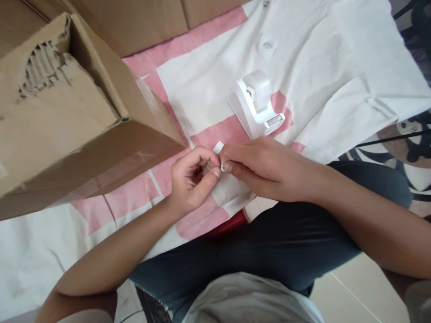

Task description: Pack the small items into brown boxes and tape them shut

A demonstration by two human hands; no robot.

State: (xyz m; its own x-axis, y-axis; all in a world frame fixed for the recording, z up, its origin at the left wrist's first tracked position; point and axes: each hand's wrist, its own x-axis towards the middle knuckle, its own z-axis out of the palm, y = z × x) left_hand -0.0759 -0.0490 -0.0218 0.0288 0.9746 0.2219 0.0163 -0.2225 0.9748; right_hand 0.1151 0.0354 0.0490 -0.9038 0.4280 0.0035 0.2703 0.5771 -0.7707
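Note:
A small white piece (218,147) pokes out above the fingertips of my right hand (256,168), which is closed on it; a bit of white also shows lower, between the fingertips. My left hand (197,177) is curled, thumb and forefinger pinched together, with its fingertips against the right hand's. What the left fingertips pinch, if anything, is too small to make out. Just beyond the right hand stands a white tape dispenser (256,105) with a roll of clear tape.
A large cardboard box (101,148) stands at the left, with more cardboard (144,22) behind it. A pink and white cloth (198,80) covers the table. Near the back lies a small white ring (267,45). A red object (230,225) shows below the cloth's edge.

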